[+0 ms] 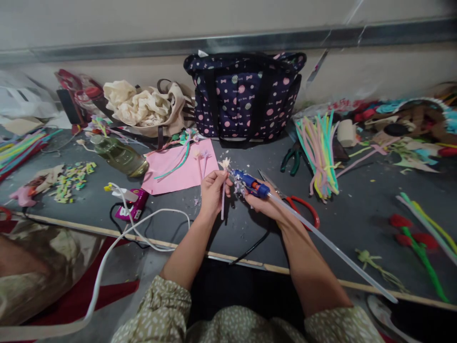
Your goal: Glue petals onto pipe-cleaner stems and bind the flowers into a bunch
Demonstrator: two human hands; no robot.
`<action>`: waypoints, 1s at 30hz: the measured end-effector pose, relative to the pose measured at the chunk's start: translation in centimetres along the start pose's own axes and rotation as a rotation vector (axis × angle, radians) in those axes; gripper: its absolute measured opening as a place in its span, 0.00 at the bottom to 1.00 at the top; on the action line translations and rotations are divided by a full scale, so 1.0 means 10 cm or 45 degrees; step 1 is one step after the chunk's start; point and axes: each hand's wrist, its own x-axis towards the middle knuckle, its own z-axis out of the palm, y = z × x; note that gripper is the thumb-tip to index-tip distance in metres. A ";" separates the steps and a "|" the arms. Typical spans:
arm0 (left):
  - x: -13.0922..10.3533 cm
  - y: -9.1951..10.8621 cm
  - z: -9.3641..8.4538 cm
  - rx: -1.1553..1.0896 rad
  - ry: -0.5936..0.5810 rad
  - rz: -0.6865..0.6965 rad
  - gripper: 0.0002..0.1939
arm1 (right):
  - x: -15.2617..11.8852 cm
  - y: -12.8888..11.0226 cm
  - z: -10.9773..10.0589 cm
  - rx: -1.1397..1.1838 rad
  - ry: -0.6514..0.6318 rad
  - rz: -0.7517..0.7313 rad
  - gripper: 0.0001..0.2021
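Pinching a small cream fuzzy flower (224, 164) by its thin lilac stem (223, 204), the left hand (213, 190) is over the dark grey bench (342, 216); beside it, the right hand (264, 205) grips a blue plastic glue gun (246, 180); red-handled metal scissors (290, 200) lie nearby.

Your dark grey table (357, 224) bears a patterned navy bag (246, 102). In front of that bag and to its left, you have a pink sheet (163, 185), a green bottle (119, 155), a magenta socket block (133, 206) and scattered cut pieces (73, 181). By its front right corner lie green-handled pliers (296, 163), a fuzzy-stem bundle (319, 152) to its right, and red-handled scissors (307, 204) nearer you.
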 end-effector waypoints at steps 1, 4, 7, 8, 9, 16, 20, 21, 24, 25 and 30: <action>0.00 0.00 0.00 0.001 0.000 0.000 0.13 | 0.00 0.00 0.00 0.003 0.003 0.001 0.05; 0.00 0.00 0.00 0.010 0.001 -0.006 0.14 | 0.00 0.00 0.00 0.013 0.017 -0.005 0.05; 0.01 0.00 -0.01 0.006 -0.007 -0.006 0.14 | -0.01 -0.01 0.00 0.025 0.029 -0.001 0.05; 0.01 0.00 -0.01 0.001 -0.012 -0.003 0.13 | -0.01 -0.01 -0.01 0.029 0.028 0.004 0.05; 0.01 -0.01 -0.02 -0.003 -0.016 0.000 0.13 | -0.01 -0.02 -0.01 0.035 0.026 0.010 0.05; 0.01 0.00 -0.01 -0.010 -0.027 0.005 0.13 | -0.02 -0.03 -0.01 0.051 0.049 0.050 0.05; 0.00 0.01 0.00 0.007 -0.018 -0.003 0.13 | -0.02 -0.06 -0.03 0.035 0.049 0.084 0.04; 0.00 0.02 0.00 0.011 -0.017 -0.004 0.14 | -0.02 -0.07 -0.04 0.026 0.035 0.089 0.04; 0.00 0.02 -0.01 0.018 -0.018 -0.001 0.13 | 0.00 -0.08 -0.07 0.055 0.033 0.117 0.04; 0.00 0.01 -0.01 0.021 -0.015 0.001 0.13 | 0.00 -0.08 -0.08 0.085 0.070 0.118 0.04; 0.00 -0.01 -0.01 0.129 -0.090 -0.091 0.13 | 0.05 -0.03 -0.07 0.251 0.386 -0.027 0.11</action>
